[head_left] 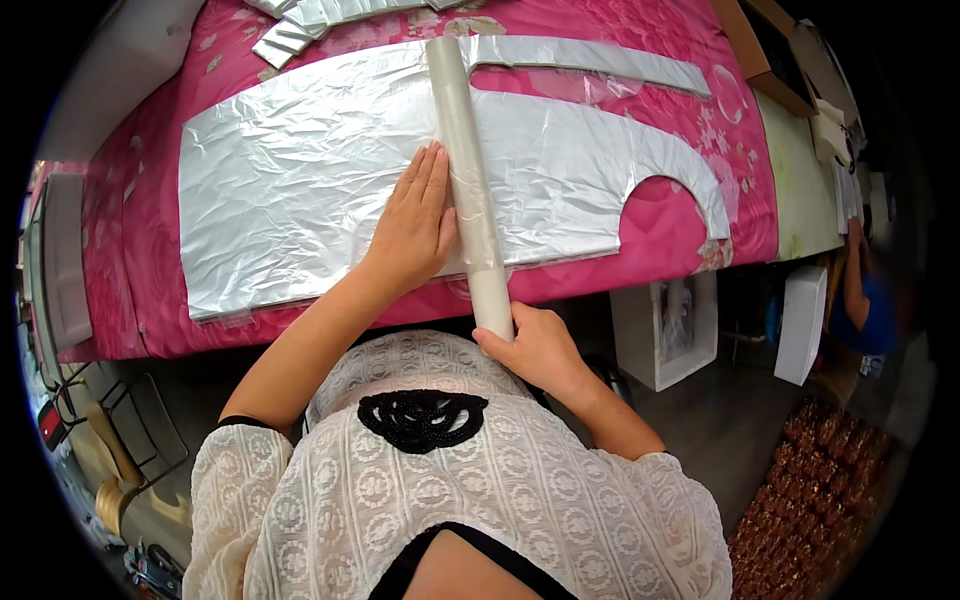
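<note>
A long pale roll of clear plastic film lies across a crinkled silver foil-like sheet, which has curved cut-outs and a narrow strap on its right side. My left hand rests flat on the sheet, fingers stretched out and pointing away from me, its thumb side against the roll. The near end of the roll juts past the table edge toward my body. There my right hand grips it, the thumb on the near side and the other fingers partly hidden. Beneath the sheet spreads a pink floral tablecloth.
Folded silver pieces lie at the far edge. A brown box stands at the far right. Below the table's right side sits a white open box, with a white panel beside it. Another person in blue is at right.
</note>
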A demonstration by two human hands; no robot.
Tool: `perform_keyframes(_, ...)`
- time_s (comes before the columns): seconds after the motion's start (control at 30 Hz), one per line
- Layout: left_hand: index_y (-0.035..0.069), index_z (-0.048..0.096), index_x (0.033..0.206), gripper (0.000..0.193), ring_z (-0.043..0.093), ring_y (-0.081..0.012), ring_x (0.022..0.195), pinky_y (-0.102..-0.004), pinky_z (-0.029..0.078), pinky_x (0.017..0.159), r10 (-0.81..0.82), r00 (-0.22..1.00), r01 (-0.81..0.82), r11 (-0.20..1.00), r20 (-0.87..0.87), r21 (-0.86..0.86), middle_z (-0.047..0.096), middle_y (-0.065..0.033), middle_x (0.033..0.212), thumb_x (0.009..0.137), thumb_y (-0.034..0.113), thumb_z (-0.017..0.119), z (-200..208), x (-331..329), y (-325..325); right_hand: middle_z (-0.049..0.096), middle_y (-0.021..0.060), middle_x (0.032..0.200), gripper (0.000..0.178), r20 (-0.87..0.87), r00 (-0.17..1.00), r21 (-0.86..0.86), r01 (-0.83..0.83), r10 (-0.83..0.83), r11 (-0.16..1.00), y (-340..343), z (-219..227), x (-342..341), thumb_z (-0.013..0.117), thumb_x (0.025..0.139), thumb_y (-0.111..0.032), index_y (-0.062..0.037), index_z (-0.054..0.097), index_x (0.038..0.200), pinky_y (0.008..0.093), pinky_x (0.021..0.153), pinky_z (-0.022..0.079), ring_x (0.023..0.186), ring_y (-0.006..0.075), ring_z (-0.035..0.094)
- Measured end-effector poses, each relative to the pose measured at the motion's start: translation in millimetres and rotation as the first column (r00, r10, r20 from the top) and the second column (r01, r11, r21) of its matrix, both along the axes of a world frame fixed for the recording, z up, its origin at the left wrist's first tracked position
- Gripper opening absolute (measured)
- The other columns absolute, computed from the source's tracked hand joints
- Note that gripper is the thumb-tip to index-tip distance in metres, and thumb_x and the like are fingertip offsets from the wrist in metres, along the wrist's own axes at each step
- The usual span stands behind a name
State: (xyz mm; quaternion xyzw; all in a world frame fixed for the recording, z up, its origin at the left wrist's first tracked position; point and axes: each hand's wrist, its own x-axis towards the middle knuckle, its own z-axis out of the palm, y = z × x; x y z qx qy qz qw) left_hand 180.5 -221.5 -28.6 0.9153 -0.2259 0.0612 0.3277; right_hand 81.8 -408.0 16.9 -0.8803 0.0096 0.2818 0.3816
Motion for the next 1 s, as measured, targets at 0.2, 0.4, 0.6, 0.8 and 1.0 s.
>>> perform_keyframes(0.2, -0.012, 0.022, 0.138, 0.063, 0.020, -0.0395, 0.137, -0.0479, 0.017, 0.112, 0.034, 0.997, -0.049, 0.964, 0.063, 0.262, 0.023, -0.0278, 0.145, 0.085, 0.016, 0.040, -10.1, -4.5, -2.6, 0.065, 0.0189, 0.072, 0.052, -0.006, 0.989, -0.070, -0.150, 0.150, 0.986, -6.3, 22.4, 37.6, 0.064, 0.079, -0.049, 0.0034, 0.063, 0.085, 0.0392, 0.062, 0.050, 0.068, 0.0323, 0.065)
perform_keyframes(0.4, -0.013, 0.022, 0.138, 0.064, 0.019, -0.0397, 0.138, -0.0480, 0.015, 0.112, 0.021, 0.999, -0.031, 0.957, 0.038, 0.288, 0.023, -0.0287, 0.145, 0.084, 0.017, 0.040, -10.7, -3.2, -0.5, 0.066, 0.0191, 0.076, 0.048, 0.266, 0.964, 0.073, -0.019, -0.001, 0.997, 22.7, 1.0, 153.3, 0.063, 0.081, -0.042, 0.0061, 0.064, 0.085, 0.0346, 0.063, 0.050, 0.068, 0.0283, 0.065)
perform_keyframes(0.6, -0.012, 0.020, 0.139, 0.065, 0.015, -0.0387, 0.139, -0.0471, 0.012, 0.113, 0.018, 1.000, -0.018, 0.957, 0.003, 0.289, 0.019, -0.0273, 0.147, 0.084, 0.017, 0.041, -10.3, -1.3, 0.6, 0.065, 0.0129, 0.094, 0.039, 0.036, 0.941, 0.553, 0.262, -0.337, 0.791, 44.2, -39.1, 245.1, 0.060, 0.086, -0.030, 0.0042, 0.060, 0.104, 0.0298, 0.077, 0.048, 0.085, 0.0220, 0.061)
perform_keyframes(0.8, -0.012, 0.020, 0.139, 0.066, 0.015, -0.0384, 0.139, -0.0468, 0.012, 0.113, 0.030, 1.000, -0.029, 0.960, 0.001, 0.277, 0.019, -0.0270, 0.147, 0.083, 0.017, 0.042, -11.8, -1.6, 0.8, 0.060, 0.0122, 0.107, 0.029, -0.546, 0.670, 0.833, 0.497, -0.503, -0.242, 11.0, -36.9, 281.1, 0.054, 0.088, -0.022, -0.0026, 0.052, 0.109, 0.0397, 0.087, 0.045, 0.098, 0.0253, 0.056)
perform_keyframes(1.0, -0.012, 0.020, 0.139, 0.068, 0.014, -0.0379, 0.139, -0.0477, 0.012, 0.113, 0.023, 1.000, -0.022, 0.968, 0.001, 0.249, 0.019, -0.0258, 0.148, 0.082, 0.017, 0.043, -14.1, -2.1, -2.0, 0.059, 0.0138, 0.116, 0.030, -0.187, 0.749, 0.973, 0.049, -0.636, -0.228, -50.2, 28.3, 306.6, 0.051, 0.089, -0.023, -0.0032, 0.052, 0.112, 0.0402, 0.093, 0.044, 0.108, 0.0270, 0.055)
